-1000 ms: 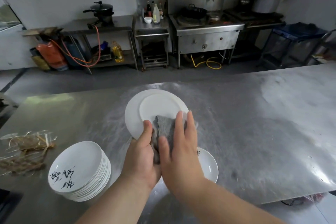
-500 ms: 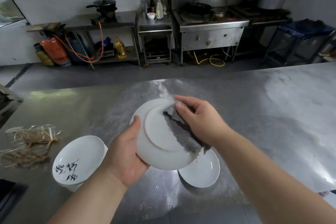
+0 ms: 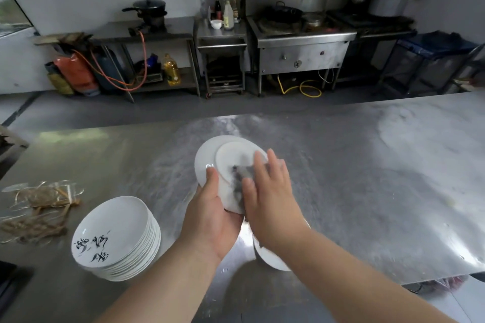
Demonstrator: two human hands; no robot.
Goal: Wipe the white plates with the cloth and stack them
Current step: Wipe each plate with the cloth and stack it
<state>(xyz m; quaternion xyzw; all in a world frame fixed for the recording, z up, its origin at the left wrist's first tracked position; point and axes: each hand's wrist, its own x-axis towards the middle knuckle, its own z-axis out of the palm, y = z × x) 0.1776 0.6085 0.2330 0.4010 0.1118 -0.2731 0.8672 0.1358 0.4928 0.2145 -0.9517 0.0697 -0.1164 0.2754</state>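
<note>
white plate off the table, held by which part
Left hand grips the round white plate by its near rim; right hand presses the grey cloth on it.

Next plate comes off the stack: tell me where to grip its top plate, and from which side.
Probably pinch the top plate by its right rim, coming from the right: the stack nests shallow plates face up, so only the thin rim offers purchase, and that side lies nearest the left hand.
</note>
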